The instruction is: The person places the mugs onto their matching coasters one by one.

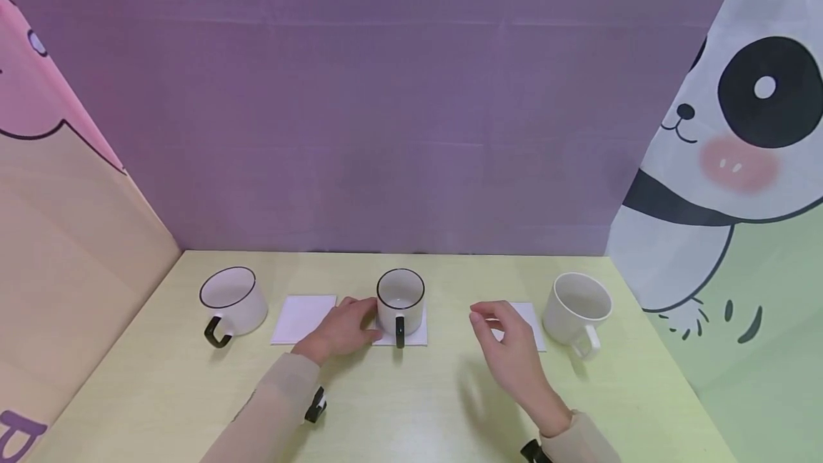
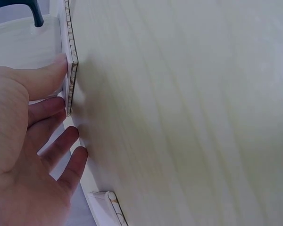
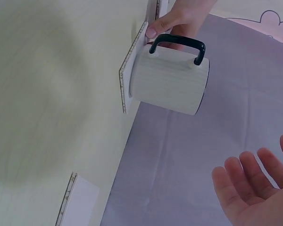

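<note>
A white mug (image 1: 388,320) with a black rim and black handle stands upright on the middle white square board (image 1: 418,334), its handle toward me. My left hand (image 1: 348,327) is at the left side of this mug, fingers loosely spread. In the left wrist view, the thumb (image 2: 49,77) touches the board's edge; whether the fingers touch the mug is hard to tell. My right hand (image 1: 511,352) hovers in front of the right white board (image 1: 529,316), with its fingers gently bent and nothing held.
At the left stands a wider white mug (image 1: 247,313) with black rim and handle. A bare white board (image 1: 302,316) lies between it and the middle mug. An all-white mug (image 1: 566,320) stands at the right. A purple cloth (image 1: 398,127) hangs behind the table (image 1: 411,406).
</note>
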`<move>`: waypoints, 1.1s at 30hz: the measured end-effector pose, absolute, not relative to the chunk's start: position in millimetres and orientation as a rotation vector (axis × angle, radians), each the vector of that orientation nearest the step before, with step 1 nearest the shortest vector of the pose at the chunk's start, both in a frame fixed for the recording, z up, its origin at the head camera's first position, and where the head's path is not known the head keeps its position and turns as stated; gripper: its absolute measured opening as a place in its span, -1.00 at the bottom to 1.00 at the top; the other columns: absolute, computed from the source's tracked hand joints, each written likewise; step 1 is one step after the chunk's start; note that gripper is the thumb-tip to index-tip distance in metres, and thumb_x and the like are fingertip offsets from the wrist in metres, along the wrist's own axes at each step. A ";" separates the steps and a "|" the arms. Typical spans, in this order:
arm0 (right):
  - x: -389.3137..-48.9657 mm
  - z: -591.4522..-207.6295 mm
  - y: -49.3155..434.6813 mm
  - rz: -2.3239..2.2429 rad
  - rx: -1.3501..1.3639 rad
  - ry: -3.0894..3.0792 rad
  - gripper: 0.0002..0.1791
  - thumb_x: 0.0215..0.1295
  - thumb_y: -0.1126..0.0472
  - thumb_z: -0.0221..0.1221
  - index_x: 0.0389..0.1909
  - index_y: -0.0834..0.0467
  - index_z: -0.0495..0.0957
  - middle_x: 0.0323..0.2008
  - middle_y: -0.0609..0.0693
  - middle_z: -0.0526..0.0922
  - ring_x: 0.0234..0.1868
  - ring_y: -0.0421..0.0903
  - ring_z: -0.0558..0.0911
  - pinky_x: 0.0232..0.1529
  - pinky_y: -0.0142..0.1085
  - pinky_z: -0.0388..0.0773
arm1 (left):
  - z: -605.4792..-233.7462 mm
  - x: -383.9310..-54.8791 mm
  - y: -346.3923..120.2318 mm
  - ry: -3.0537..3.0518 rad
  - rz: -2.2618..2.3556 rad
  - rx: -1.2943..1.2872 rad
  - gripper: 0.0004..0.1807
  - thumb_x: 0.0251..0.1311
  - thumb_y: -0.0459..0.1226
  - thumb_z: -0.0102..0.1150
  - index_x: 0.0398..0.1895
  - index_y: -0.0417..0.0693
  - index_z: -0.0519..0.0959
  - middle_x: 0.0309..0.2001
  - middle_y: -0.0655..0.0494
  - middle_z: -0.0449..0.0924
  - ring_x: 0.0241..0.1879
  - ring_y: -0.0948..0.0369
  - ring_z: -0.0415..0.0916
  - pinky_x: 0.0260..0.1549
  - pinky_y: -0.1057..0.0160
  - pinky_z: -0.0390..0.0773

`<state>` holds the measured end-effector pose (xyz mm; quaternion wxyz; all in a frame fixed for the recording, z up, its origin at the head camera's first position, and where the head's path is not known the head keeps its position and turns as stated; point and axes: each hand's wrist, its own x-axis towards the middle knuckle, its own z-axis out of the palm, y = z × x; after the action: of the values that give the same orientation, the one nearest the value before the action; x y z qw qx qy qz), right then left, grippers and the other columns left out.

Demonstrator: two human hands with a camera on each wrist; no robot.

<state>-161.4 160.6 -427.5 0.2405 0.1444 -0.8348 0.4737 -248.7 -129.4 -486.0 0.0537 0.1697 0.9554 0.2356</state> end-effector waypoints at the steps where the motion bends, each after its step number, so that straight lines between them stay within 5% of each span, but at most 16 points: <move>1: -161.5 -426.9 161.6 1.295 0.393 -2.275 -0.90 0.35 0.37 0.26 -0.16 0.23 0.66 -0.21 -0.05 0.70 -0.17 -0.13 0.67 -0.08 -0.27 0.65 | -485.5 -248.5 -129.4 2.903 0.716 0.517 -0.34 0.24 -0.13 0.38 0.39 -0.07 0.44 0.26 0.00 0.55 0.29 -0.04 0.36 0.28 -0.14 0.36; 13: -160.7 -419.6 175.6 1.313 0.334 -2.233 -0.89 0.35 0.40 0.24 -0.15 0.26 0.68 -0.19 -0.02 0.71 -0.15 -0.17 0.66 -0.04 -0.25 0.64 | -485.1 -248.8 -128.3 2.897 0.720 0.510 -0.35 0.25 -0.13 0.38 0.39 -0.05 0.44 0.25 0.04 0.56 0.30 -0.04 0.35 0.28 -0.13 0.35; 26: -159.0 -412.5 192.3 1.272 0.284 -2.205 -0.88 0.33 0.41 0.24 -0.15 0.30 0.67 -0.19 0.05 0.72 -0.15 -0.25 0.66 -0.04 -0.50 0.54 | -486.4 -250.2 -128.3 2.899 0.729 0.519 -0.33 0.25 -0.12 0.38 0.41 -0.05 0.43 0.27 0.05 0.56 0.31 -0.03 0.34 0.29 -0.14 0.34; 33: -157.7 -411.8 199.7 1.242 0.288 -2.197 -0.87 0.36 0.40 0.23 -0.13 0.32 0.67 -0.17 0.09 0.73 -0.15 -0.08 0.70 -0.03 -0.53 0.52 | -485.3 -248.9 -129.3 2.898 0.724 0.521 -0.35 0.25 -0.14 0.38 0.39 -0.06 0.44 0.25 0.03 0.57 0.29 -0.04 0.36 0.28 -0.15 0.35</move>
<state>-157.7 199.7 -411.8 0.2963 0.1083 -0.8261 0.4669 -248.9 -129.3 -485.3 0.0548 0.1716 0.9543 0.2385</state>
